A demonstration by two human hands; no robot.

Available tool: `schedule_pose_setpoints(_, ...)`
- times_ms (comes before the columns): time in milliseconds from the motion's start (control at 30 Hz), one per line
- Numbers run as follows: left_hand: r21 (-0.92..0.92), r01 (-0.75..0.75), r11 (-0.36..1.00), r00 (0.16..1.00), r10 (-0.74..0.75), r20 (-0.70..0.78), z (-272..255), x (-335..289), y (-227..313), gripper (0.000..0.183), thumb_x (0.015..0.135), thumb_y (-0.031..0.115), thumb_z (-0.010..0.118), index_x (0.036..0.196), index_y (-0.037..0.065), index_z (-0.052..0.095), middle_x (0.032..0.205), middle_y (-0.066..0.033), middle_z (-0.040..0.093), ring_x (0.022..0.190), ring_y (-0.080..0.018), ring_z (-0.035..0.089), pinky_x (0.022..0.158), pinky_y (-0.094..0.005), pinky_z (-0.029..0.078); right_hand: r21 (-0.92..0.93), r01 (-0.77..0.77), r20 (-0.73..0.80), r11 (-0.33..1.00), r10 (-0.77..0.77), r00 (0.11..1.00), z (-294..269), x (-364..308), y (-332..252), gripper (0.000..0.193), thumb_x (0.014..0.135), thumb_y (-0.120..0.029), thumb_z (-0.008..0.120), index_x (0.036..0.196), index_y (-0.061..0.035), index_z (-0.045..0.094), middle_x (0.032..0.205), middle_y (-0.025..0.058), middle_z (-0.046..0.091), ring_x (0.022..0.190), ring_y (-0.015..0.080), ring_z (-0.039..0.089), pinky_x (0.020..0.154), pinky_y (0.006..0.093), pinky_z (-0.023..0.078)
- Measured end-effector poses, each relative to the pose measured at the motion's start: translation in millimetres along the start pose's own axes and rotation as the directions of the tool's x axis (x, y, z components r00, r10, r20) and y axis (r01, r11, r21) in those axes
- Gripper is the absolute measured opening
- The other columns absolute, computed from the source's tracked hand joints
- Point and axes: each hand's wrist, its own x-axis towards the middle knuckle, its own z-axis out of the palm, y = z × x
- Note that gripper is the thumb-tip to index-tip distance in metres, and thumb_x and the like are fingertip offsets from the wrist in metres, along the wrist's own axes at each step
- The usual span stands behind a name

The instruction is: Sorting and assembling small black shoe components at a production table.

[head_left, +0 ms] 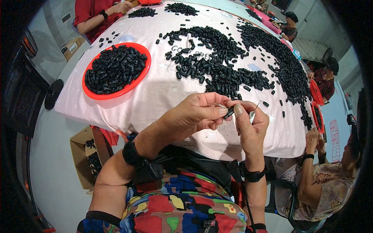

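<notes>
Above the near edge of the cloth-covered table, my left hand (198, 112) pinches a small black cylindrical plastic part (229, 113) between thumb and fingers. My right hand (250, 122) meets it from the other side, its thumb and forefinger closed at the same part. A thin, pale, pointed piece (252, 115) sticks out among the right fingers; its kind I cannot make out. Something thin and shiny also shows by the left fingertips. Just beyond my hands lies a loose pile of similar black parts (223, 83).
A red basin (149, 66) heaped with black parts stands at the left on the pale pink cloth (155, 112). A larger pile (287, 73) stretches along the right. An open cardboard box (79, 155) sits on the floor at left. Several people work around the table.
</notes>
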Motion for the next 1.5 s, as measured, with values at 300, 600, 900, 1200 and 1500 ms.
schedule_pose_setpoints(300,-0.008,-0.012,1.000,1.000,0.012,0.019,-2.3,2.5,-2.3,0.034,0.088,0.013,0.059,0.118,-0.001,0.051,0.096,-0.0035,0.056,0.077,-0.0093,0.053,0.069,-0.0213,0.043,-0.145,0.023,-0.081,0.989,-0.035,0.996,-2.9,-0.4,8.7,0.015,0.088,-0.009,0.060,0.096,0.0021,0.066,0.088,0.0062,0.068,0.072,0.0051,0.055,0.064,0.0198,0.043)
schedule_pose_setpoints(600,0.204,-0.302,0.931,0.887,0.353,-0.297,-50.7,-2.2,37.9,0.032,0.086,0.013,0.061,0.114,0.000,0.053,0.088,-0.0036,0.059,0.071,-0.0067,0.051,0.062,-0.0198,0.044,-0.074,0.018,-0.198,0.997,-0.033,0.980,-5.0,0.3,13.4,0.019,0.091,-0.017,0.058,0.097,-0.0012,0.067,0.058,-0.0084,0.045,0.044,-0.0008,0.032,0.042,0.0162,0.023)
schedule_pose_setpoints(900,0.848,0.493,0.197,0.081,0.959,-0.270,-133.1,-77.9,109.3,0.021,0.079,0.012,0.058,0.096,0.003,0.064,0.086,-0.0173,0.066,0.083,-0.0301,0.064,0.074,-0.0391,0.049,-0.131,0.022,-0.143,0.991,-0.041,0.989,-1.5,-0.6,12.2,0.018,0.090,-0.017,0.060,0.094,-0.0006,0.067,0.071,-0.0045,0.056,0.059,0.0010,0.039,0.052,0.0174,0.030)
schedule_pose_setpoints(1200,0.735,0.672,0.093,0.155,0.952,-0.263,-187.7,-93.3,107.9,0.027,0.082,0.011,0.058,0.106,0.002,0.064,0.102,-0.0222,0.062,0.097,-0.0351,0.059,0.088,-0.0422,0.044,-0.132,0.001,-0.109,0.991,-0.016,0.994,1.1,-2.1,5.1,0.016,0.089,-0.014,0.060,0.095,-0.0007,0.068,0.072,-0.0045,0.057,0.059,0.0017,0.040,0.053,0.0180,0.031)
schedule_pose_setpoints(1500,0.926,0.367,-0.088,0.364,0.930,-0.056,-121.7,-30.9,88.6,0.027,0.082,0.013,0.056,0.106,0.001,0.064,0.093,-0.0200,0.063,0.090,-0.0328,0.061,0.082,-0.0403,0.047,-0.125,0.001,-0.144,0.992,-0.019,0.989,-0.2,-2.1,3.1,0.014,0.089,-0.011,0.060,0.093,0.0009,0.067,0.073,-0.0040,0.058,0.062,0.0018,0.042,0.057,0.0180,0.032)
